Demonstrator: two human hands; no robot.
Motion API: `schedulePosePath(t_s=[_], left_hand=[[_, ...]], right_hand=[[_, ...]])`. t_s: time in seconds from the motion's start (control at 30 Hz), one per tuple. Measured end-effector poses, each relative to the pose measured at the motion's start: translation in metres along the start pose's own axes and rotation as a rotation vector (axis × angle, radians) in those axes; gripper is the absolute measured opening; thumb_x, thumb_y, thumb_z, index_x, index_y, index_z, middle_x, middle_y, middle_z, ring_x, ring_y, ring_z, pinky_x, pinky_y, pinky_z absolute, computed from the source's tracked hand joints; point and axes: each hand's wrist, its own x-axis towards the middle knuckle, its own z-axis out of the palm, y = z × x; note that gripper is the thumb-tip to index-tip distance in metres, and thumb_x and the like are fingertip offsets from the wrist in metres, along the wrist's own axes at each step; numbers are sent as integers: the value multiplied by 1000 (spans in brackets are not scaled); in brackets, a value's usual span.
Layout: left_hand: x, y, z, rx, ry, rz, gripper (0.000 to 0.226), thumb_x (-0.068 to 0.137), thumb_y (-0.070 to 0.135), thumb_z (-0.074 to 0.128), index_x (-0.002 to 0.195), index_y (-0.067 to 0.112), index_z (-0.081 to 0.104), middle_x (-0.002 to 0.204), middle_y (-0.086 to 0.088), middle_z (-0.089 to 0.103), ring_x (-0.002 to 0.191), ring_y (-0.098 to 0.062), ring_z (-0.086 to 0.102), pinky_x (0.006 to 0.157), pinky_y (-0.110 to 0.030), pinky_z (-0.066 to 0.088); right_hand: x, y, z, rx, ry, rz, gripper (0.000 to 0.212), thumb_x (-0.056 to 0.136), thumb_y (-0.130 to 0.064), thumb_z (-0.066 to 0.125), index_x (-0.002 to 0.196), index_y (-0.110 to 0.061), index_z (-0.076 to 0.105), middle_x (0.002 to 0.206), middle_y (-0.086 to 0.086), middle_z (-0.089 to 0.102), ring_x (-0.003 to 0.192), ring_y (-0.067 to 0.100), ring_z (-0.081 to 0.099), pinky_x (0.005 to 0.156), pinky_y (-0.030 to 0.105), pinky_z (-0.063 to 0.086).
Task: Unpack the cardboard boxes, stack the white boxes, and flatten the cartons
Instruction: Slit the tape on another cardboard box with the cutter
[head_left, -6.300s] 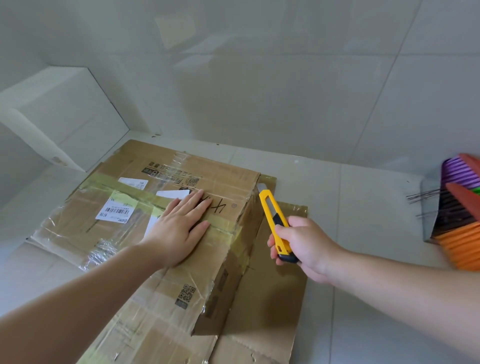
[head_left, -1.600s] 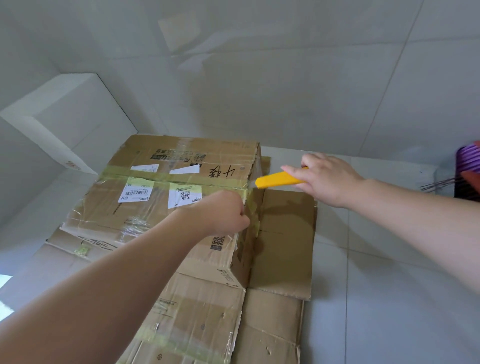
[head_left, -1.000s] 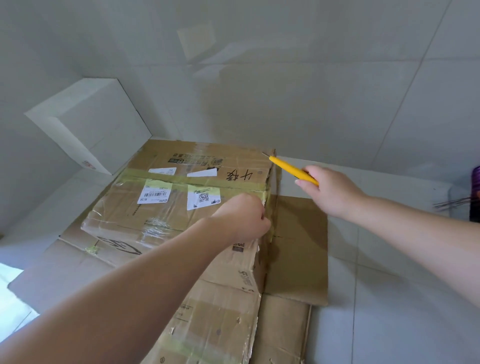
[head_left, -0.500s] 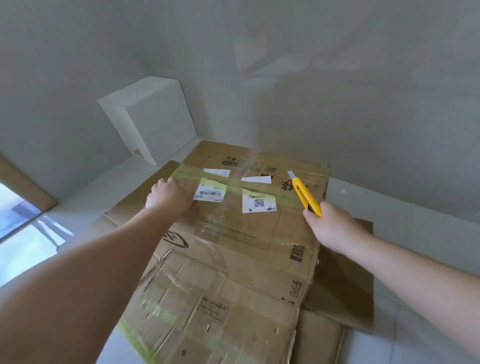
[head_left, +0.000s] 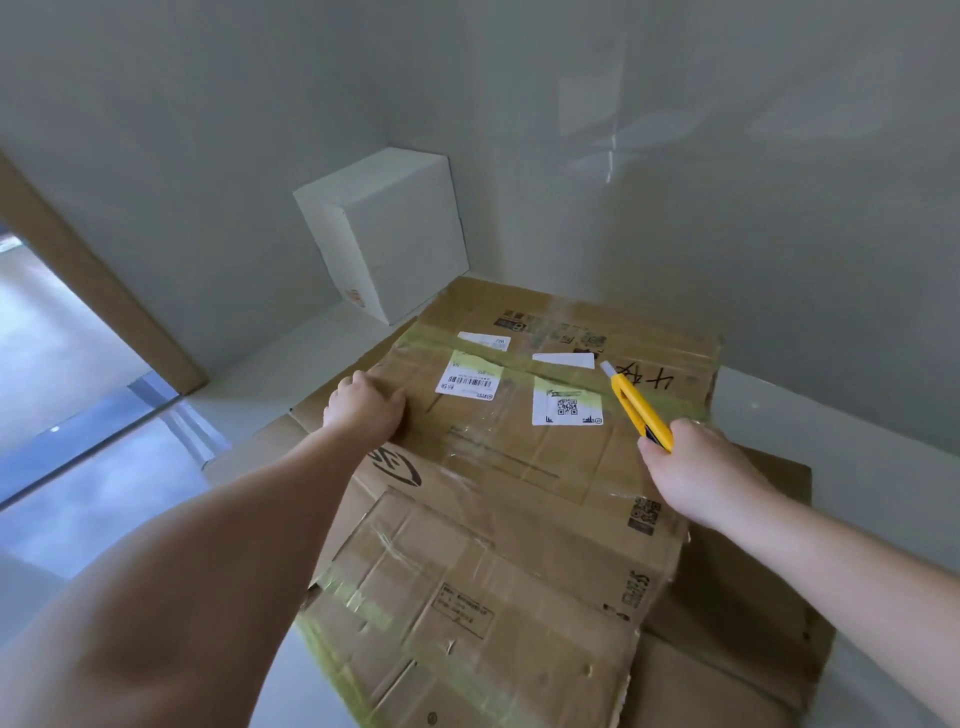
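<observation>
The right hand (head_left: 698, 475) gripped a yellow utility knife (head_left: 640, 406) with its blade tip exposed and pointing toward 11 o'clock over the taped top of the cardboard carton (head_left: 524, 452), while the left hand (head_left: 363, 413) curled over the carton's edge at 9 o'clock, its fingers hooked on the cardboard. The principal hazard was judged to be the blade: a cut drawn along the yellowish tape seam (head_left: 519, 371) would travel toward the left hand, and a slip on the glossy clear tape could carry the tip into those fingers. A second risk was depth, since a blade pushed too far through the seam might score whatever lay inside; the contents could not be seen. The carton also sat on loose flattened cardboard (head_left: 753, 597) rather than directly on the floor (head_left: 311, 353), so it might slide under sideways pressure. One white box (head_left: 384, 228) stood at 11 o'clock, in the corner against the wall (head_left: 675, 182) and just beyond the carton's far edge. The floor was pale, glossy tile, the walls were tiled in the same light grey, and a wood-coloured frame (head_left: 98, 280) with glass lay at 9 o'clock.
</observation>
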Motion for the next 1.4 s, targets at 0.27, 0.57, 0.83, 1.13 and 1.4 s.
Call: schedulePosePath(t_s=[0.27,0.57,0.83,1.13,1.4], left_hand=[[-38,-2,5,136,63,-95,51,90,49,40,124,12,46,125,-13,45,118,-34,43,93,-43,43],[-128,-24,-5,354,-29,-143,51,93,55,36,126,16,41,113,-13,49,105,-32,55,74,-33,38],[-106,-26,-44,526,-73,4,51,92,54,41,119,11,48,111,-6,57,101,-24,57,80,-33,51],[15,1,-27,171,-32,358,56,93,51,43,135,13,42,138,-10,46,123,-29,45,98,-43,42],[72,-2,-7,214,-50,327,61,94,60,27,127,13,48,124,-13,57,118,-32,50,107,-51,29]], right_hand=[[34,7,-13,-83,68,-39,34,100,-39,37,89,-9,48,81,12,52,56,22,48,45,27,31],[73,-21,-4,-45,122,-86,39,99,-33,39,117,0,52,104,23,53,74,32,46,56,31,32],[34,-17,-12,-182,274,-155,40,97,-36,43,111,-1,56,108,22,50,100,38,46,80,42,42],[-52,-25,-1,-59,44,-91,39,94,-49,38,75,-17,45,65,3,59,57,23,59,56,37,50],[-78,-50,22,419,-143,229,38,99,-37,46,85,-3,54,74,9,49,64,23,44,56,30,35]])
